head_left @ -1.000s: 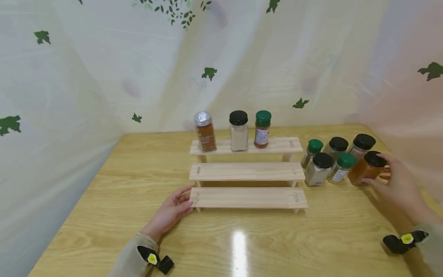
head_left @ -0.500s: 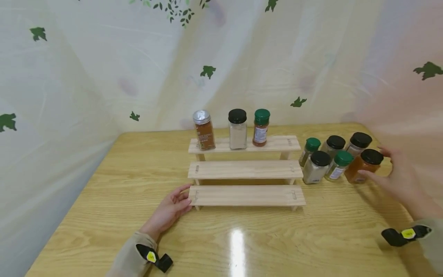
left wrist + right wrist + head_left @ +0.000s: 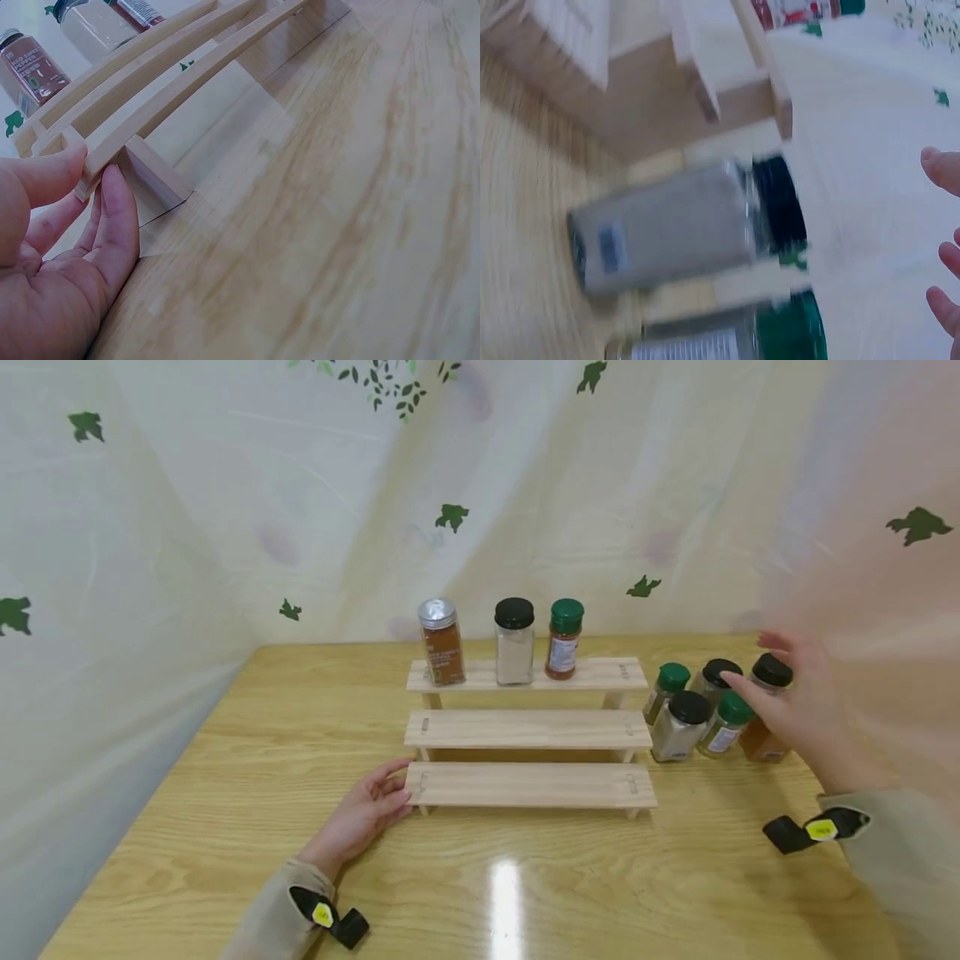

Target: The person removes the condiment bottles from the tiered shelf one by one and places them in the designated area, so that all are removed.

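Observation:
A three-tier wooden spice rack (image 3: 528, 785) stands on the table. My left hand (image 3: 360, 814) pinches the left end of its lowest shelf; in the left wrist view the thumb (image 3: 56, 176) lies on one side of the board and the fingers on the other. My right hand (image 3: 806, 710) hovers with spread fingers over the group of spice jars at the right, holding nothing. It partly hides the orange-filled jar (image 3: 763, 743) and a black-capped jar (image 3: 772, 672). A pale-filled black-capped jar (image 3: 675, 229) and a green-capped jar (image 3: 791, 330) appear blurred in the right wrist view.
On the top shelf stand a silver-capped red pepper jar (image 3: 443, 647), a black-capped pale jar (image 3: 514, 647) and a green-capped red jar (image 3: 564, 643). A small green-capped jar (image 3: 670, 681) is close to the rack's right end. A leaf-patterned curtain (image 3: 337, 510) hangs behind the table.
My right hand has left the orange-filled jar and moved left and up above the other jars. The left hand keeps its hold on the rack.

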Motion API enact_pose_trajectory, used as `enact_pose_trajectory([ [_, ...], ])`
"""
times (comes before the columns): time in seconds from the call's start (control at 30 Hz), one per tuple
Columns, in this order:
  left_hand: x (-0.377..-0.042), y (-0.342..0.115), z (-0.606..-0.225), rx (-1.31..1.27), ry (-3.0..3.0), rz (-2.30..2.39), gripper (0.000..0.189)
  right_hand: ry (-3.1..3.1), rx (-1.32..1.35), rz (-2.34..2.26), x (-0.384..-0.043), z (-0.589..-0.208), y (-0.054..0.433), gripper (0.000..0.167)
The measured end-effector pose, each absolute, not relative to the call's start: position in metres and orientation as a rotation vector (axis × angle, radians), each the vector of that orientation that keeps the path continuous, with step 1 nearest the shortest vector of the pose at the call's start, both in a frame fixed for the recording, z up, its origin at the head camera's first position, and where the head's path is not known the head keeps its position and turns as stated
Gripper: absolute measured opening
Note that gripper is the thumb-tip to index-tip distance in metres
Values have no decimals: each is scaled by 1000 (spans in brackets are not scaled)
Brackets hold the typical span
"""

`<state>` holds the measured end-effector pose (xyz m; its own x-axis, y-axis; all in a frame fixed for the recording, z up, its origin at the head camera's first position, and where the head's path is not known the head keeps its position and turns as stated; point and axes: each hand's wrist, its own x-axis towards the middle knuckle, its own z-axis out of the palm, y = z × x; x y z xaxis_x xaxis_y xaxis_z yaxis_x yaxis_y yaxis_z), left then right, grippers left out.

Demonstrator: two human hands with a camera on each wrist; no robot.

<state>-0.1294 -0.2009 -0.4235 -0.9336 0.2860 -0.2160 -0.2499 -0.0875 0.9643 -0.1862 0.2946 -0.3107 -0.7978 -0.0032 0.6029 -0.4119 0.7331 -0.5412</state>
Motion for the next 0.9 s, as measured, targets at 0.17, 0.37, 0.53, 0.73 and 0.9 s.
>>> enact_pose_trajectory([
  [0.17, -131, -201, -423, 42, 1841, 2072, 61, -2379, 428, 996, -197, -304, 256, 63],
  [0.37, -131, -201, -426, 25, 1845, 2059, 62, -2408, 542, 1199, -208, -300, 217, 68],
  [0.53, -131, -201, -427, 29, 1849, 2057, 62, -2367, 649, 1281, -217, -297, 189, 72],
  [0.73, -129, -202, -427, 16, 1858, 2062, 63, -2365, 704, 1292, -227, -295, 163, 72],
  [0.9, -130, -202, -428, 54, 1850, 2069, 66, -2375, 706, 1304, -231, -293, 153, 71],
])
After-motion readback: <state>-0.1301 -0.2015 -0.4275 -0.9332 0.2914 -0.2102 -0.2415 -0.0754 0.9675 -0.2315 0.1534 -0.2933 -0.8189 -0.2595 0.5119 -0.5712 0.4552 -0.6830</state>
